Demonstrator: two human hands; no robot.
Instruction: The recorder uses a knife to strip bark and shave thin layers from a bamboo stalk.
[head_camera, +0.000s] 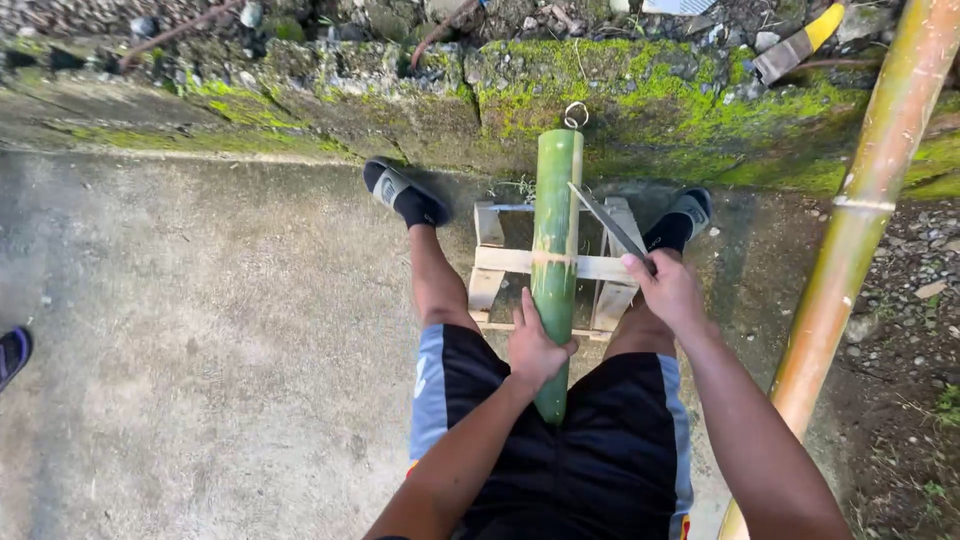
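Note:
A thick green bamboo section (556, 220) lies lengthwise between my legs, resting on a small wooden frame (497, 262). My left hand (535, 345) grips the bamboo near its close end. My right hand (668, 290) holds a long knife (606, 218) by the handle. The blade points away from me and its tip touches the bamboo's right side. A metal ring (576, 114) sits at the bamboo's far end.
A long yellow-green bamboo pole (856, 225) leans across the right side. A mossy concrete curb (620, 100) runs across the top, with rubble behind. My feet wear black slides (398, 192). A blue sandal (12, 355) shows at the left edge. Concrete floor lies to the left.

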